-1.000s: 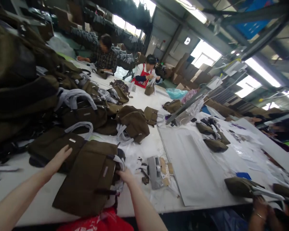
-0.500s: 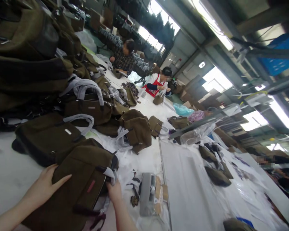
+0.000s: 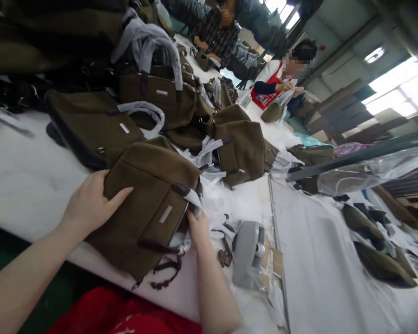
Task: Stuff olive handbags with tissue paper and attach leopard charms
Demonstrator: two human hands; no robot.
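Note:
An olive-brown handbag [image 3: 135,211] lies tilted on the white table in front of me, with a small metal plate on its front and dark handle ends, one wrapped in pale film. My left hand [image 3: 94,199] grips its left side, thumb across the front and fingers hidden behind the edge. At the zipped right edge, my right hand [image 3: 198,227] holds the bag near the wrapped handle; its fingertips are out of sight inside or behind it. A dark strap [image 3: 167,273] hangs from the lower corner. Just behind lies a similar handbag [image 3: 90,120] with a wrapped handle.
More olive bags [image 3: 156,95] are piled at the back left. A grey tape dispenser [image 3: 249,253] stands right of my right hand, beside small dark straps [image 3: 225,257]. Two co-workers sit across the table, one in a red apron [image 3: 270,88]. A metal bar [image 3: 362,155] crosses at right.
My view has shifted, so the bags and table appear higher and further right. Both hands keep their hold on the handbag. My red clothing now shows below the table edge.

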